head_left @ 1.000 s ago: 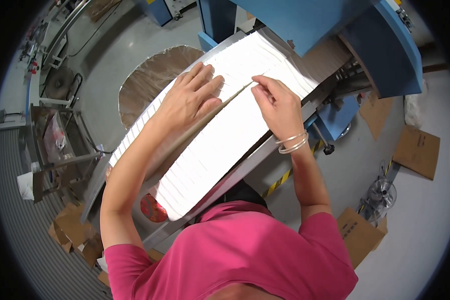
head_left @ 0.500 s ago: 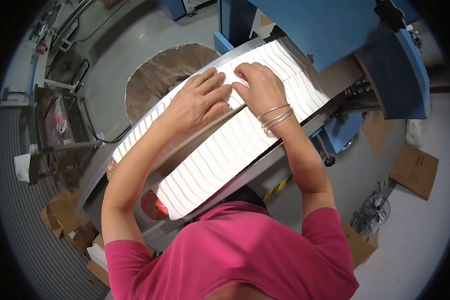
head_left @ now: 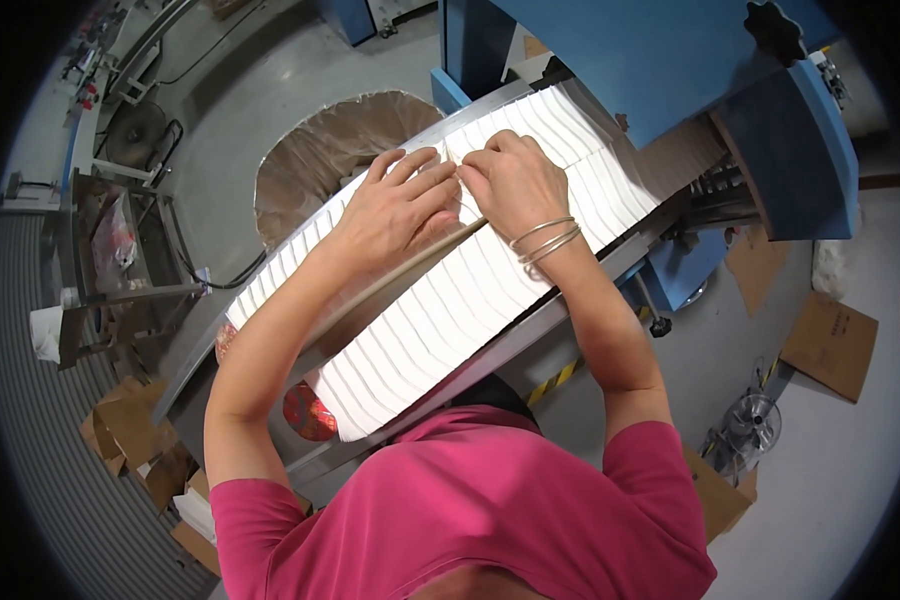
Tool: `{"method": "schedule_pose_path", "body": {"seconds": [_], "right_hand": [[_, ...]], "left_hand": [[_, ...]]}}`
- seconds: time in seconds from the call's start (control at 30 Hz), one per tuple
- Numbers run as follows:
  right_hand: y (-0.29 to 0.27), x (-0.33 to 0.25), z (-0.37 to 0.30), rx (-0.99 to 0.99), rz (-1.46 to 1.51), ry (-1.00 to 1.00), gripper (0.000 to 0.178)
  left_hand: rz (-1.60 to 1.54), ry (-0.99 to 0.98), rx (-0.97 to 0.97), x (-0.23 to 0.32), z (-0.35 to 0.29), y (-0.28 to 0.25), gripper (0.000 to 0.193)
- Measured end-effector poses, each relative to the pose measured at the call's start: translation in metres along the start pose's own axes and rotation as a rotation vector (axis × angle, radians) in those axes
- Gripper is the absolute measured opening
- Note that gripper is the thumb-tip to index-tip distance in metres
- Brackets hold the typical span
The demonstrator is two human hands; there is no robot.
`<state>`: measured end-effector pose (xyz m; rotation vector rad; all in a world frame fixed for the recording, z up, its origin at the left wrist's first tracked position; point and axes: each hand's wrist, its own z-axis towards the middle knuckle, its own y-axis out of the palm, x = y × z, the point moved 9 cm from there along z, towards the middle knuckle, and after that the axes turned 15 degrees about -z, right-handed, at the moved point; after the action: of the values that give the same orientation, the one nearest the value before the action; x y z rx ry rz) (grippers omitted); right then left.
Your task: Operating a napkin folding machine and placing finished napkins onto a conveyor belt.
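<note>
Two long rows of white, overlapping, paper-like pieces with curved edges lie on a slanted metal conveyor: a near row (head_left: 435, 315) and a far row (head_left: 290, 272). My left hand (head_left: 395, 210) rests on the far row, fingers apart and thumb near the pale divider strip (head_left: 410, 263) between the rows. Opposite it, my right hand (head_left: 518, 185) bends over the far row, thumb and fingertips pinched together at the edges of the pieces. Whatever sits in that pinch is too small to make out. At the lower end of the near row, a red patterned face (head_left: 310, 411) shows.
A blue machine (head_left: 620, 70) covers the upper end of the conveyor. Beyond the far rail (head_left: 185, 365) stands a round bin with a clear liner (head_left: 300, 170). Cardboard (head_left: 830, 345) lies at the right, a metal rack (head_left: 120, 270) stands left, and a black knob (head_left: 660, 326) sticks out below.
My right hand's thumb and fingers have drawn together into a pinch at the far row. My left hand has shifted slightly, its fingers more bent. The rows look unmoved.
</note>
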<state>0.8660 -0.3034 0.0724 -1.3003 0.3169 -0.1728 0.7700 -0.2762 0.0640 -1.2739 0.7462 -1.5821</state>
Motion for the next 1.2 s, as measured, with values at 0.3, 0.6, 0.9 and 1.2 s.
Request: {"method": "schedule_pose_path", "body": {"seconds": [0.3,0.6,0.9,1.2], "right_hand": [[0.003,0.0,0.001,-0.036,-0.035,0.086,0.014],[0.005,-0.012,-0.003,-0.003,-0.167,0.063,0.019],[0.007,-0.02,-0.011,0.104,-0.192,0.028,0.026],[0.003,-0.021,-0.01,0.149,-0.064,0.008,0.026]], "left_hand": [[0.015,-0.001,0.014,-0.001,-0.004,-0.001,0.03],[0.011,-0.009,0.045,0.001,-0.006,-0.004,0.026],[0.016,-0.005,0.053,0.002,-0.008,-0.004,0.027],[0.009,-0.01,0.056,0.003,-0.009,-0.003,0.028]]}}
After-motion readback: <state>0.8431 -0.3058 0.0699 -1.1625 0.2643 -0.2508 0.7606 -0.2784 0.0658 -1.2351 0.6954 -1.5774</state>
